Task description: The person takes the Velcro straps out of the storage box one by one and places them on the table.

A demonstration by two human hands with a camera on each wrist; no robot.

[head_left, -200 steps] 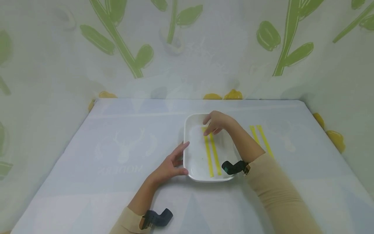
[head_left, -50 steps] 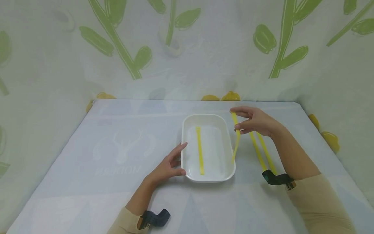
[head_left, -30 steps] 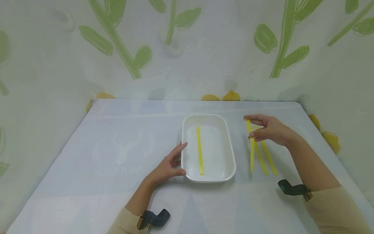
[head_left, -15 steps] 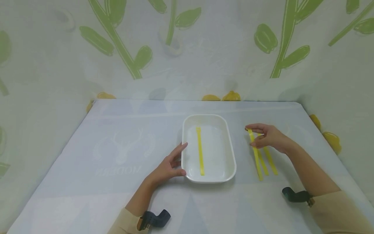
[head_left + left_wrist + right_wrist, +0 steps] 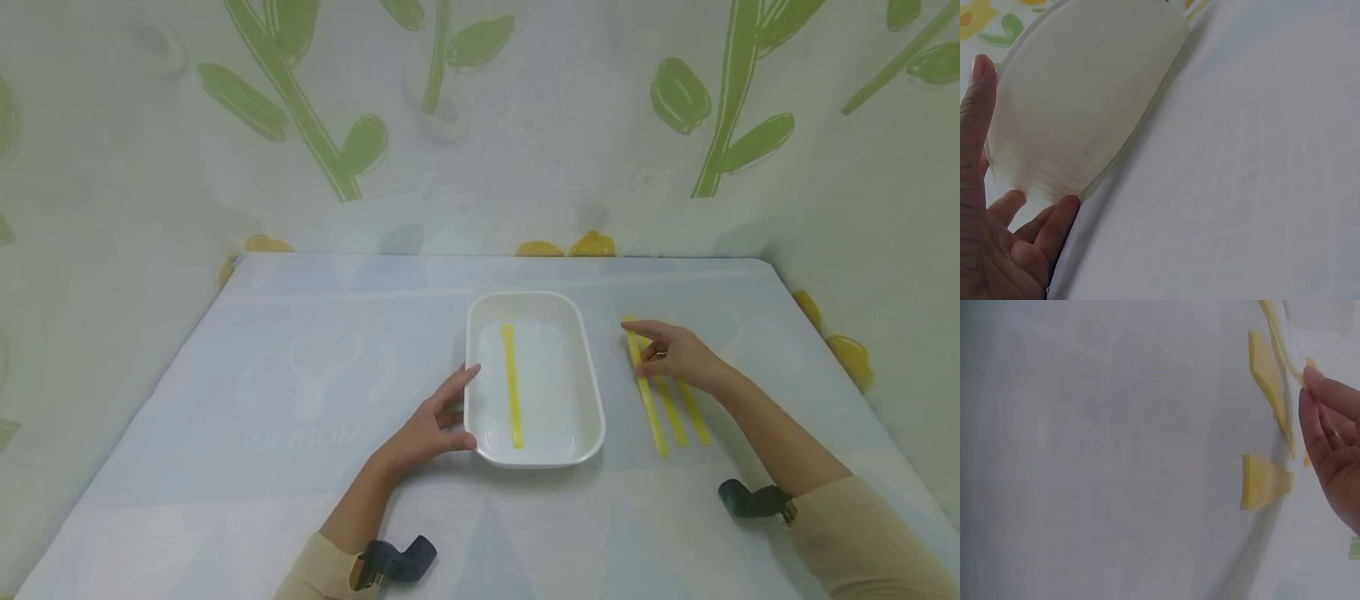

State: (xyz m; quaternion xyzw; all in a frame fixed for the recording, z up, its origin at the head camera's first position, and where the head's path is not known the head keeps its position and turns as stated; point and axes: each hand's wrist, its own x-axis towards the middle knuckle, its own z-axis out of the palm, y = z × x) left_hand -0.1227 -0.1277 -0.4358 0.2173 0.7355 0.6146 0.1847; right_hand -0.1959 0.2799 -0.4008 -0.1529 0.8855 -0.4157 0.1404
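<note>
In the head view, my left hand (image 5: 432, 423) rests against the left side of a white rectangular tray (image 5: 557, 392), its fingers loosely spread along the wall and rim. One flat yellow strip (image 5: 513, 390) lies lengthwise inside that tray. To the right, my right hand (image 5: 681, 358) pinches another yellow strip (image 5: 651, 415) between thumb and fingertip, its length low over or on the table. Beside it are two more yellow strips, a middle one (image 5: 672, 415) and a right one (image 5: 694, 417), partly hidden by the hand. The right wrist view shows the pinched strip (image 5: 1280, 340) at the fingertips.
A pale patterned cloth (image 5: 322, 467) covers the table. Behind it rises a wall covering (image 5: 525, 150) with green leaves and yellow flowers. Dark wrist cameras sit on the left wrist (image 5: 401, 560) and right wrist (image 5: 753, 500).
One of two strips in the tray was lifted out and carried right by my right hand. It is now low alongside the two other strips. My left hand stays at the tray.
</note>
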